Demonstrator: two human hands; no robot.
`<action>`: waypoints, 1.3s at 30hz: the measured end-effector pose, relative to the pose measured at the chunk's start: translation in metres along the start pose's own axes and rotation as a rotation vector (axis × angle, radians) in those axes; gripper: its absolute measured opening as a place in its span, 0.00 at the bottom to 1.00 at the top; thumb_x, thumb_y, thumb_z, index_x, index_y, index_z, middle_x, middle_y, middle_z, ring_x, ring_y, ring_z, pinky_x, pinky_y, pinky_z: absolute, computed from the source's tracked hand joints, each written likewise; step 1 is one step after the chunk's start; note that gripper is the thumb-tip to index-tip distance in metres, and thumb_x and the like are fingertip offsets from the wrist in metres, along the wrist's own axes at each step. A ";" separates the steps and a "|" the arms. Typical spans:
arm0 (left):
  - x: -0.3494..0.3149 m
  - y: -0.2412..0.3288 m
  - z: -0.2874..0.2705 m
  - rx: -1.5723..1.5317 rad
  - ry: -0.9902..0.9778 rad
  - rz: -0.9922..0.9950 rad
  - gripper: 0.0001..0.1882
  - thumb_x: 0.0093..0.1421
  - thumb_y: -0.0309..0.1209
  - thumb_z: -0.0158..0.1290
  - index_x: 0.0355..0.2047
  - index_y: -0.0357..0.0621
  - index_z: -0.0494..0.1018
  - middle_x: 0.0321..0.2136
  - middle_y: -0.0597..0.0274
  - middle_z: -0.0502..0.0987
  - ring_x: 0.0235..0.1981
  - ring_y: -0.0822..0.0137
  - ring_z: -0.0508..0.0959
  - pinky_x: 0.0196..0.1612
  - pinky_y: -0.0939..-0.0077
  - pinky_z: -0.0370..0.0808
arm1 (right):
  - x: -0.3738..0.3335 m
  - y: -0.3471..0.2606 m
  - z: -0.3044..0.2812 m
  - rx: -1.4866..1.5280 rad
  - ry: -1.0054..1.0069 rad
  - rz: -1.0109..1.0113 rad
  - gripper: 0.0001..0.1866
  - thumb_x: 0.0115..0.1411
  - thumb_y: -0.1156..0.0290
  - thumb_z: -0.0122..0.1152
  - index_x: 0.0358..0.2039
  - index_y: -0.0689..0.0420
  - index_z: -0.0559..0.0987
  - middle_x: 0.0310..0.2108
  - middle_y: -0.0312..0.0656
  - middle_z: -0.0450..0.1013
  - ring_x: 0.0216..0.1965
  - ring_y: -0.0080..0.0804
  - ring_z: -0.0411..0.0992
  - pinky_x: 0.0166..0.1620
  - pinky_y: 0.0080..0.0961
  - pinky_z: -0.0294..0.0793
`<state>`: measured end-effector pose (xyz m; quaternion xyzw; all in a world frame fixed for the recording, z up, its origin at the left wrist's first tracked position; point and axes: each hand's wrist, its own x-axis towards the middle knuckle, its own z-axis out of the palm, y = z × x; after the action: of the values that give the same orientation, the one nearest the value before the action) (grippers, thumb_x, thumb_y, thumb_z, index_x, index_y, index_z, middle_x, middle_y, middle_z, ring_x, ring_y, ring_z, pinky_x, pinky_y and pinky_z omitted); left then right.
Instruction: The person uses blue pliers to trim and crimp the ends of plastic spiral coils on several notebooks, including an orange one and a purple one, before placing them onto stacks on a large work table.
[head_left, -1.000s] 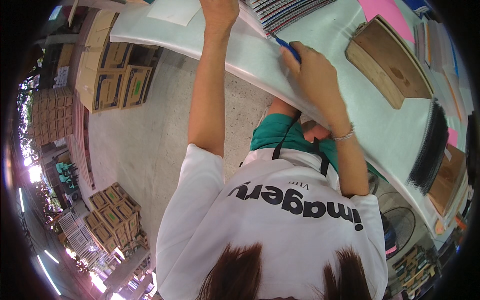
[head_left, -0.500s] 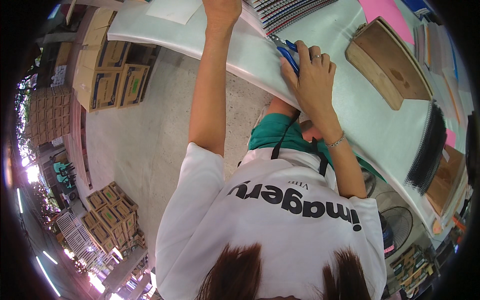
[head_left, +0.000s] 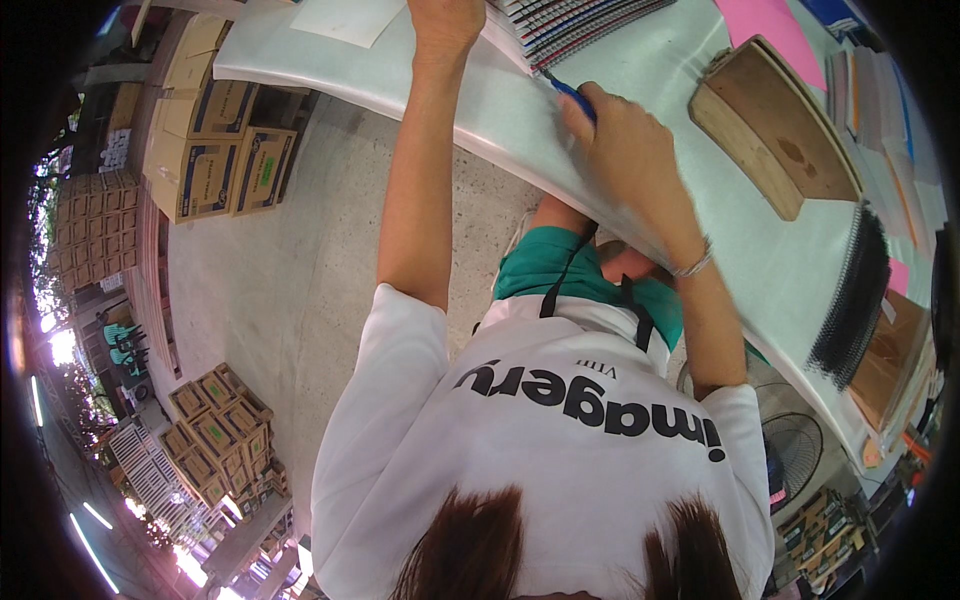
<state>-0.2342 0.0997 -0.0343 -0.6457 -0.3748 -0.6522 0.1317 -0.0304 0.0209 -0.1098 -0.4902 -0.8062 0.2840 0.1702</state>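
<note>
Stacked spiral-bound notebooks (head_left: 590, 28) lie at the top of the view, their coil spines side by side in dark, red and blue. My right hand (head_left: 630, 145) is closed around a pair of blue-handled wire cutters (head_left: 573, 97), slightly blurred by motion. The cutters' jaws are at the near left end of the nearest coil; whether they grip the wire I cannot tell. My left hand (head_left: 447, 22) is at the upper edge, left of the notebooks, with its fingers out of the picture.
A wooden angled block (head_left: 770, 135) stands on the white table (head_left: 640, 200) to the right. Beyond it lie a bundle of black plastic coils (head_left: 855, 295), paper stacks (head_left: 880, 110) and a pink sheet (head_left: 775, 35). Cardboard boxes (head_left: 215, 150) stand on the floor at left.
My right hand has turned, its fingers curling tighter around the cutters, and the wrist has shifted slightly right. The cutter handles have come closer together. My left hand has hardly moved.
</note>
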 end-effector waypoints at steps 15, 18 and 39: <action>0.000 0.000 0.008 -0.020 0.004 0.014 0.28 0.74 0.42 0.27 0.44 0.34 0.73 0.48 0.49 0.70 0.58 0.53 0.64 0.66 0.61 0.52 | -0.025 0.004 0.022 -0.450 0.456 -0.151 0.22 0.61 0.53 0.58 0.48 0.55 0.73 0.39 0.46 0.71 0.39 0.42 0.66 0.47 0.42 0.60; 0.002 0.001 0.000 -0.016 0.004 0.041 0.28 0.74 0.41 0.27 0.44 0.33 0.73 0.48 0.48 0.70 0.57 0.53 0.64 0.66 0.61 0.52 | -0.022 -0.001 0.023 -0.455 0.451 -0.176 0.22 0.61 0.53 0.58 0.49 0.55 0.73 0.39 0.45 0.70 0.40 0.42 0.66 0.46 0.42 0.60; 0.000 0.002 0.000 -0.024 -0.004 -0.008 0.26 0.74 0.39 0.27 0.45 0.35 0.73 0.48 0.49 0.71 0.60 0.51 0.62 0.66 0.61 0.50 | -0.018 -0.012 -0.006 -0.519 0.157 -0.051 0.24 0.66 0.48 0.50 0.46 0.57 0.76 0.33 0.53 0.76 0.34 0.48 0.75 0.39 0.42 0.69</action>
<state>-0.2331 0.0984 -0.0332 -0.6468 -0.3697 -0.6561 0.1205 -0.0275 0.0021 -0.0974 -0.5175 -0.8485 0.0244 0.1079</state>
